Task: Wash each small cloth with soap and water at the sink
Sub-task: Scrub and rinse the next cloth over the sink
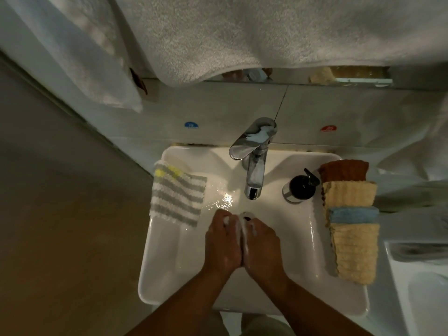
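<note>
Forearms enter from near edge; left hand [221,241] and right hand [263,243] pressed together over basin, fingers [218,219] curled at far ends, white lather between; whether cloth grasped, cannot tell. White towel [242,32] hangs far. White sink [150,282] below. Folded cloths [351,219] stacked on right rim: rust, yellow, blue, yellow. Striped cloth [177,197] draped over left rim. Chrome tap [252,166] far centre. Soap dispenser [300,187] between tap and stack.

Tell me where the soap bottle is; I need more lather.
Head view: the soap bottle stands on the sink rim's right side, between the tap and the stacked cloths.
</note>
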A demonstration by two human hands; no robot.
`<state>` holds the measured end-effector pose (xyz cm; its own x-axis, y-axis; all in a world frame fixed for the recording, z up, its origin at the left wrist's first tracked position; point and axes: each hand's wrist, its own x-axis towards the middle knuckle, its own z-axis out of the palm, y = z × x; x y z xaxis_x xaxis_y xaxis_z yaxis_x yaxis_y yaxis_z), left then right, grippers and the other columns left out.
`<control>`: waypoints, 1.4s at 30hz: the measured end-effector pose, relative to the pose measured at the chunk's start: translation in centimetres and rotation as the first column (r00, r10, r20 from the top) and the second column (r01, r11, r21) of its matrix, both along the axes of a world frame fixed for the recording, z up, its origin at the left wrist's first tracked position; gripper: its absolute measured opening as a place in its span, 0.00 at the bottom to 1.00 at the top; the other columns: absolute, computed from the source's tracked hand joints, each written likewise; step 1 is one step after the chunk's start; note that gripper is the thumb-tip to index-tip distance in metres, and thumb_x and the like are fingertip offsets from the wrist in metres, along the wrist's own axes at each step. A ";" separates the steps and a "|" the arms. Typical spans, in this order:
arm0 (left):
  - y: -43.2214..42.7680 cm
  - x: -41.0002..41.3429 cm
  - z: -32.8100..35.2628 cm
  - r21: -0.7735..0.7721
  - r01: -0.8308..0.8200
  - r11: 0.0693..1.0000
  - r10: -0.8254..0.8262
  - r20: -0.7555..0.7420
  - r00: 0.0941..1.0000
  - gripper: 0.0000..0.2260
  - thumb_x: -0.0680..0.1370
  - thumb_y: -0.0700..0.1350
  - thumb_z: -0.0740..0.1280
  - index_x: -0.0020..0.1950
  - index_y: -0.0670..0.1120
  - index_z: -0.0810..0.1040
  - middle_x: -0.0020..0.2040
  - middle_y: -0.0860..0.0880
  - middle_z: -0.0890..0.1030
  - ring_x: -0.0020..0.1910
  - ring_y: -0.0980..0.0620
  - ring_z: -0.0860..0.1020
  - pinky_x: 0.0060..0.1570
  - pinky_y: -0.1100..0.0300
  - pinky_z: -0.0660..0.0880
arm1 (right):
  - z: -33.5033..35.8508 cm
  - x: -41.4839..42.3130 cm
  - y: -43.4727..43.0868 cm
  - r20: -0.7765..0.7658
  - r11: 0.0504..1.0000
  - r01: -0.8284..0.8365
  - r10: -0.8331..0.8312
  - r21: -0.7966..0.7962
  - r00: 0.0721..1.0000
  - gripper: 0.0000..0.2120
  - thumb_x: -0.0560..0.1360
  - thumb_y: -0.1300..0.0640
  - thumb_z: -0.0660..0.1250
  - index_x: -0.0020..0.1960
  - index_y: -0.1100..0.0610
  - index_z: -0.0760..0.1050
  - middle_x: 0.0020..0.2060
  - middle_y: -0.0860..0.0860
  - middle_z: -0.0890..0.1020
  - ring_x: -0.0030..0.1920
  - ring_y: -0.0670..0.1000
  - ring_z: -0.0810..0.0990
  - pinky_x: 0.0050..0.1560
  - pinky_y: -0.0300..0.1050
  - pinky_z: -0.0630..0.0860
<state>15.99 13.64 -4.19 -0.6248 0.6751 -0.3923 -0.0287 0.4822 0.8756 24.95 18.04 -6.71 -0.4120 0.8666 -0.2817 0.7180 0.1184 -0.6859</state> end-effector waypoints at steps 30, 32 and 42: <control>-0.3 2.0 1.3 0.029 -0.026 0.999 0.020 0.199 0.980 0.13 0.79 0.59 0.61 0.40 0.55 0.78 0.37 0.48 0.82 0.38 0.47 0.82 0.40 0.42 0.79 | 1.9 -0.4 2.2 -0.081 0.987 0.154 -0.151 0.034 0.985 0.13 0.82 0.52 0.65 0.39 0.48 0.71 0.30 0.41 0.74 0.33 0.41 0.77 0.36 0.31 0.67; -0.5 2.6 2.1 0.047 0.053 0.998 -0.061 0.180 0.982 0.13 0.81 0.56 0.62 0.37 0.59 0.78 0.34 0.54 0.81 0.34 0.56 0.79 0.35 0.54 0.76 | 0.8 0.1 3.2 0.028 0.990 0.142 -0.141 -0.022 0.990 0.15 0.83 0.50 0.63 0.38 0.48 0.69 0.31 0.40 0.72 0.33 0.41 0.76 0.39 0.36 0.65; -0.3 2.9 2.0 0.029 0.028 0.999 -0.030 0.070 0.997 0.14 0.85 0.47 0.60 0.39 0.53 0.75 0.35 0.54 0.81 0.35 0.58 0.80 0.36 0.60 0.75 | 2.7 -0.3 2.6 -0.162 0.969 0.227 -0.210 0.096 0.964 0.14 0.82 0.51 0.63 0.39 0.52 0.71 0.29 0.42 0.74 0.35 0.39 0.77 0.36 0.32 0.67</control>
<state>18.91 13.34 -2.18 -0.5763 0.7040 -0.4149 -0.0770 0.4587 0.8852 24.64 20.60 -3.97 -0.2393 0.9626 -0.1270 0.6251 0.0527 -0.7788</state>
